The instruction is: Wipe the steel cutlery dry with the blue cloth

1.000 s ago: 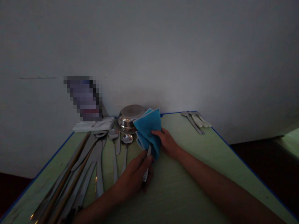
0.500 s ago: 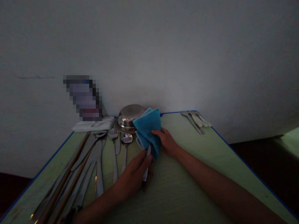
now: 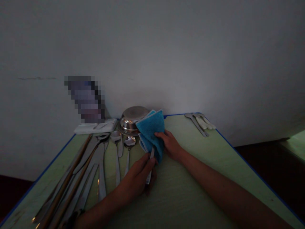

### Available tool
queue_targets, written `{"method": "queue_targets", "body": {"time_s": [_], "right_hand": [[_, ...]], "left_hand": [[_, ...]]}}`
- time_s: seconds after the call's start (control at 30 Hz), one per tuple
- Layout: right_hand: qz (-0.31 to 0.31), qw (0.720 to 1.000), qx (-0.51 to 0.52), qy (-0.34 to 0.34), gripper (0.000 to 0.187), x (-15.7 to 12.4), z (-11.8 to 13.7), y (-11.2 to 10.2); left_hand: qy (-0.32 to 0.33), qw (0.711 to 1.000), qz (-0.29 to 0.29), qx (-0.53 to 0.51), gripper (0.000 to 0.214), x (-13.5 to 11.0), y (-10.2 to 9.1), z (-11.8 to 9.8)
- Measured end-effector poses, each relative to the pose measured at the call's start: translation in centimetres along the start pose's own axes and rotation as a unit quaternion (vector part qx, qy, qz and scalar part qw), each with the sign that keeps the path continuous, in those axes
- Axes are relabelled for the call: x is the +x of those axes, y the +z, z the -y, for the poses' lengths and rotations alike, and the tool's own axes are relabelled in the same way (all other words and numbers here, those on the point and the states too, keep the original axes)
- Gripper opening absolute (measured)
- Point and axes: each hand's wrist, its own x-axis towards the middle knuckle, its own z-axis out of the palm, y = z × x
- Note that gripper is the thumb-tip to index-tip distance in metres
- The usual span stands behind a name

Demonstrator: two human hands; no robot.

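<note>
My left hand (image 3: 140,170) is closed round the flat handle of a piece of metal cutlery (image 3: 150,174). The far end of that cutlery disappears into a folded blue cloth (image 3: 150,128), so its kind is hidden. My right hand (image 3: 170,144) pinches the cloth from the right side, thumb on the front. Behind the cloth sits an upturned steel bowl (image 3: 133,119), partly covered by it. Just left of my left hand lie two spoons, a shiny round-headed spoon (image 3: 130,141) and another spoon (image 3: 116,136).
Many long metal utensils (image 3: 82,178), some brownish, lie along the table's left side. A pixelated upright panel (image 3: 83,98) leans on the wall above a white folded cloth or packet (image 3: 95,126). At the back right are spoons (image 3: 197,124) and pale-handled cutlery (image 3: 205,123). The green table (image 3: 214,156) has blue edging.
</note>
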Motion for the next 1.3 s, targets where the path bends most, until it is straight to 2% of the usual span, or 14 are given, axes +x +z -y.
{"method": "queue_targets", "body": {"time_s": [0.23,0.4,1.03,1.3], "right_hand": [[-0.003,1.0,-0.019,-0.002,0.022,0.21,-0.45,-0.33],[-0.003,1.0,-0.023,-0.002,0.021,0.45,-0.79,-0.53],[0.001,1.0,-0.006,0.004,0.021,0.43,-0.79,-0.37],[-0.005,0.999,-0.039,-0.011,0.018,0.24,-0.42,-0.39]], "left_hand": [[-0.001,1.0,-0.009,0.008,0.028,0.03,0.02,-0.04],[0.007,1.0,0.005,-0.008,0.027,0.12,-0.08,0.44],[0.01,1.0,0.002,0.0,0.028,0.15,-0.05,0.33],[0.01,1.0,-0.001,0.012,0.028,0.07,-0.07,0.35]]}}
